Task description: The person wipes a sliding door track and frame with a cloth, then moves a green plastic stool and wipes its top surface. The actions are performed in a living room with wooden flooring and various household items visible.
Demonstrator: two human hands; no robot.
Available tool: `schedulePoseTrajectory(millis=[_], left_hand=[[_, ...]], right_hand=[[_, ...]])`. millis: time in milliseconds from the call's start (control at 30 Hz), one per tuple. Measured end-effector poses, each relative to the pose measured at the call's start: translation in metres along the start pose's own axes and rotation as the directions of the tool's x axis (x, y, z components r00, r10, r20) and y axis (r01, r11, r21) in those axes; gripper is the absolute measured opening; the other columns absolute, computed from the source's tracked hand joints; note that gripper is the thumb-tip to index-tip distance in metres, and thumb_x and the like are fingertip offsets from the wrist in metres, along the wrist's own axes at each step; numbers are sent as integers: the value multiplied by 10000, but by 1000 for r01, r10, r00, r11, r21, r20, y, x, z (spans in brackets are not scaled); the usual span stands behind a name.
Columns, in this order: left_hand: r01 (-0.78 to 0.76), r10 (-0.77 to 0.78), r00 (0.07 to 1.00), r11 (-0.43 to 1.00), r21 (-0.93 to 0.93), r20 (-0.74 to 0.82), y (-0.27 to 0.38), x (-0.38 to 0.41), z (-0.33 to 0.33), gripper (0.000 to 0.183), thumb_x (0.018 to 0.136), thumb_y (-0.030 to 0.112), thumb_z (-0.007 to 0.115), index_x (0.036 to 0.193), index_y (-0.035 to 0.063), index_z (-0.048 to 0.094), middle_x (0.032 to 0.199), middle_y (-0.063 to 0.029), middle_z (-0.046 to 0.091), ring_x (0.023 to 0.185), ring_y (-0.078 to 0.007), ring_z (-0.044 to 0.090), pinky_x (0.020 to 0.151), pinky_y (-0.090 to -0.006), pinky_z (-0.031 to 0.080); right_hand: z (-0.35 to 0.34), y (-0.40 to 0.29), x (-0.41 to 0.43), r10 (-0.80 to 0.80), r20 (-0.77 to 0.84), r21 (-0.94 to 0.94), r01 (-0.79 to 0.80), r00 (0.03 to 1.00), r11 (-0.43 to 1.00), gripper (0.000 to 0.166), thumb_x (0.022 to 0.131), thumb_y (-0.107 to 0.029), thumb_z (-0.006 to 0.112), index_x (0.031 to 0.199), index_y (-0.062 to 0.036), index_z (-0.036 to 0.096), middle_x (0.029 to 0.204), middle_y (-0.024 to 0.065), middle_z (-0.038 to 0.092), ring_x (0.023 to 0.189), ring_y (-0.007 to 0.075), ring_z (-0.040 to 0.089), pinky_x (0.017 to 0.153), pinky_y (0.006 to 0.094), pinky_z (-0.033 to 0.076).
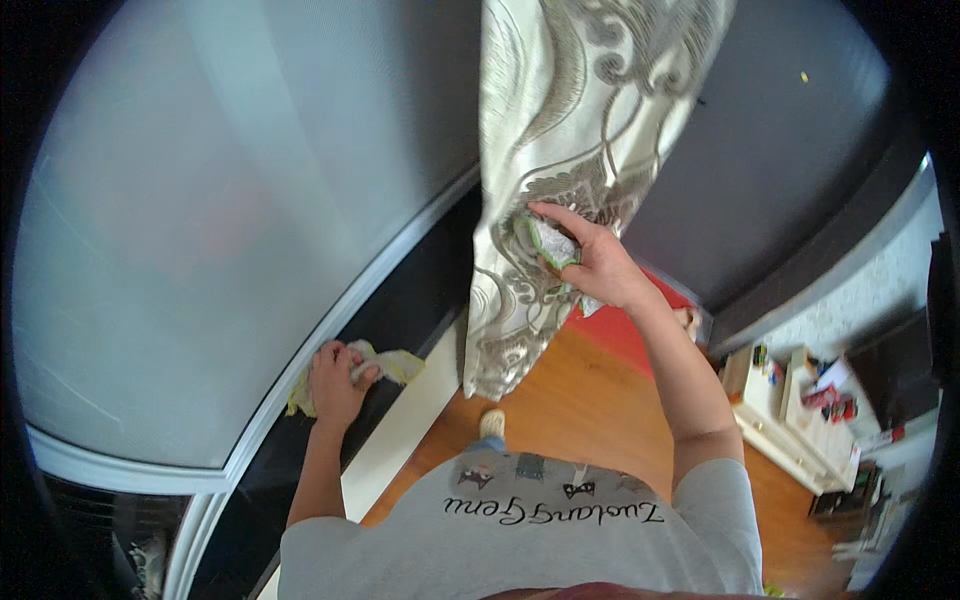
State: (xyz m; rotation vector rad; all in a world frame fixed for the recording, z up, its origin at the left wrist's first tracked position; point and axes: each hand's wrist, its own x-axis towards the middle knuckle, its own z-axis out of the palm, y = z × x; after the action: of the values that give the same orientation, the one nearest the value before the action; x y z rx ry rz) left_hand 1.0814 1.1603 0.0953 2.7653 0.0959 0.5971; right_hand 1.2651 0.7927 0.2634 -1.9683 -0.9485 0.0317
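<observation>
My left hand point(339, 382) is closed on a crumpled pale cloth with yellow edging point(397, 365), resting against the white frame point(375, 270) of a large glass pane point(225, 187) and the black sill point(409, 300) below it. In my right hand point(600, 262) is a white cloth with green edging point(553, 244), held between thumb and fingers in front of a patterned silver-grey curtain point(592, 127). The right fingertips meet the curtain's surface; whether they grip it I cannot tell.
The curtain hangs before me, its hem near the wooden floor point(600, 390). A red mat point(619, 330) lies behind my right forearm. At the right stand a white drawer cabinet point(780, 442) bearing several small items and a dark television point(896, 364). A dark panel point(750, 150) is beyond the curtain.
</observation>
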Motion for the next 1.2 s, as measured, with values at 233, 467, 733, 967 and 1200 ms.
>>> schedulePoseTrajectory(millis=[233,467,733,967,1200], left_hand=[[170,-171,985,985,43,26,17,54,35,357,809,421,696,937,103,597,1112,-112,509,1047,-346,493,833,-487,404],[339,-336,941,931,138,-44,-27,26,87,429,855,446,646,1100,99,585,1203,-161,495,1113,-378,470,846,-524,397],[367,-354,930,910,195,-98,-43,22,130,475,890,421,590,1209,71,549,1377,-193,444,1226,-413,431,909,-551,408],[287,-287,958,945,154,-25,-70,90,191,480,937,405,541,1287,78,509,1423,-196,395,1281,-402,389,996,-550,367],[140,-151,984,984,110,99,-100,200,212,577,986,464,432,1413,77,413,1461,-194,341,1331,-382,333,1058,-525,328]], right_hand=[[-75,128,114,134,-299,-473,-269,945,839,916,719,32,668,1480,-325,304,1158,183,651,1048,353,645,952,431,509],[-71,197,135,122,-452,-627,-412,884,661,978,729,-35,730,1494,-388,233,1134,183,663,996,370,656,839,473,532],[-46,171,132,-53,-463,-751,-360,885,554,999,695,1,713,1485,-399,251,1057,167,686,887,379,670,743,473,542],[9,123,110,-110,-407,-815,-306,907,492,1011,698,32,704,1481,-419,252,993,152,695,854,363,677,672,469,532],[62,92,104,-189,-442,-849,-341,877,404,1073,674,24,723,1517,-367,186,991,171,684,846,349,678,684,457,530]])
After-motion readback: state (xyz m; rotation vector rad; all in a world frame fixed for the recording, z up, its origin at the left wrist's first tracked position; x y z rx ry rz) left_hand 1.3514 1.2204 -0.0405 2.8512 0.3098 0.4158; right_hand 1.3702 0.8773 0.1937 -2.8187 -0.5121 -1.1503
